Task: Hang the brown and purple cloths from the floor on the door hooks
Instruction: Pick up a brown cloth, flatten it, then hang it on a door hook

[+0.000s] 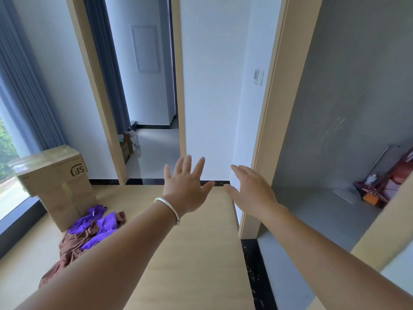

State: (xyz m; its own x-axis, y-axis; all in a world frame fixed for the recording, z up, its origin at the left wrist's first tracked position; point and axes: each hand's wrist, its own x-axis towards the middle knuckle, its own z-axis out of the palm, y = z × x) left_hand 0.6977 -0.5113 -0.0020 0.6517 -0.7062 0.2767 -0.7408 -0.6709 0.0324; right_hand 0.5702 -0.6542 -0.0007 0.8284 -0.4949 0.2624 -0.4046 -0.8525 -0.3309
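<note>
Nothing picked up yet. Left hand (186, 186) and right hand (253, 193) are reaching forward, fingers spread, holding nothing. Purple cloth (98, 224) and brown cloth (71, 245) are lying tangled on the floor (196, 253) beside a cardboard box (55, 182). Next: bending left, grabbing one. Hooks not visible.

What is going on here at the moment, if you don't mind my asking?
A person stands in a room with both arms stretched forward, the left hand and the right hand open, fingers spread, holding nothing. The purple cloth and the brown cloth lie tangled together on the wooden floor, next to a cardboard box. Neither cloth has been picked up yet, and no door hooks are in view.
</note>
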